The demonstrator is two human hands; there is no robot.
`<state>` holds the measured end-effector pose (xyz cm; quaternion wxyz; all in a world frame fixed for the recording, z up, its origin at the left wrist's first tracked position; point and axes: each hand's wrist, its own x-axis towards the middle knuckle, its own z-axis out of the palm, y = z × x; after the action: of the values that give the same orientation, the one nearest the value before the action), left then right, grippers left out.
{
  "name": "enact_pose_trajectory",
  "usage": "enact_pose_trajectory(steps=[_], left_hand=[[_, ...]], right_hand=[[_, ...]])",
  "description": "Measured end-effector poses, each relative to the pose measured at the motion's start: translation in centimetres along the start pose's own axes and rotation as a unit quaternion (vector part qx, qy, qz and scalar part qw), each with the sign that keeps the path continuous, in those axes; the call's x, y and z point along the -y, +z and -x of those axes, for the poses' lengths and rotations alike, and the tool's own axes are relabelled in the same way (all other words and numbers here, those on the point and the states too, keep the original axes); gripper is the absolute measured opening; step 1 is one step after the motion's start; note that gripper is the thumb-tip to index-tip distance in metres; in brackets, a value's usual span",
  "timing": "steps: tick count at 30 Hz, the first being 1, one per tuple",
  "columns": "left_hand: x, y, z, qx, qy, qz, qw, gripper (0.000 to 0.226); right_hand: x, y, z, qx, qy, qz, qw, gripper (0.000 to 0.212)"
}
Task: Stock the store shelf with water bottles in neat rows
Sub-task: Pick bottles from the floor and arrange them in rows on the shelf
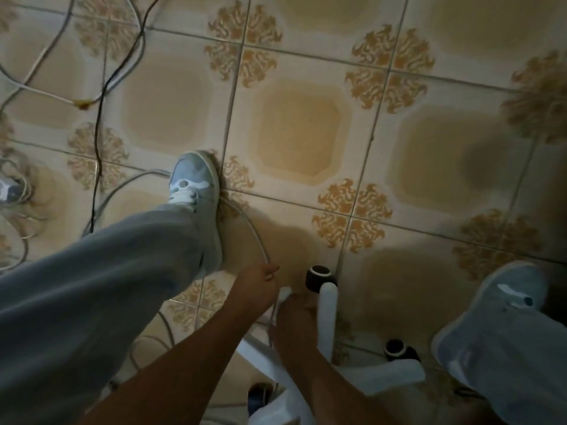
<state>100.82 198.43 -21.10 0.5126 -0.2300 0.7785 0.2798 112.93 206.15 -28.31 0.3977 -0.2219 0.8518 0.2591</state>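
No water bottle or shelf is in view; the camera looks straight down at a tiled floor. My left hand (257, 282) reaches down and pinches a white cable (256, 234) that curves past my left shoe (196, 191). My right hand (296, 314) is just beside it, dim and blurred. Its fingers are curled round a white piece of cable (285, 292) that sticks out at the top.
A white chair base (328, 314) with black casters (320, 276) stands under me, between my legs in grey trousers. My right shoe (503, 302) is at the lower right. Several white and black cables (98, 124) trail over the floor at the left.
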Motion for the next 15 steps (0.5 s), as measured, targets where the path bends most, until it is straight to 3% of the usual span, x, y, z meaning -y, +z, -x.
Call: enact_pose_trajectory(steps=[1,2,8,15], left_hand=[[0.7,0.0,-0.1,0.0,-0.008,-0.002,1.0,0.045],[1.4,0.1,-0.2,-0.002,-0.015,-0.005,1.0,0.045],[2.8,-0.1,0.1,-0.021,-0.052,0.028,0.998,0.044],[2.8,-2.1,1.1,-0.057,-0.049,0.077,0.994,0.035]], right_hand=[[0.7,0.5,-0.5,-0.001,-0.127,-0.024,0.992,0.043],[0.7,0.5,-0.5,0.022,-0.193,-0.02,0.981,0.044],[1.2,0.2,-1.4,0.086,-0.155,-0.034,0.984,0.039],[-0.2,-2.5,0.2,0.146,-0.114,-0.173,0.967,0.036]])
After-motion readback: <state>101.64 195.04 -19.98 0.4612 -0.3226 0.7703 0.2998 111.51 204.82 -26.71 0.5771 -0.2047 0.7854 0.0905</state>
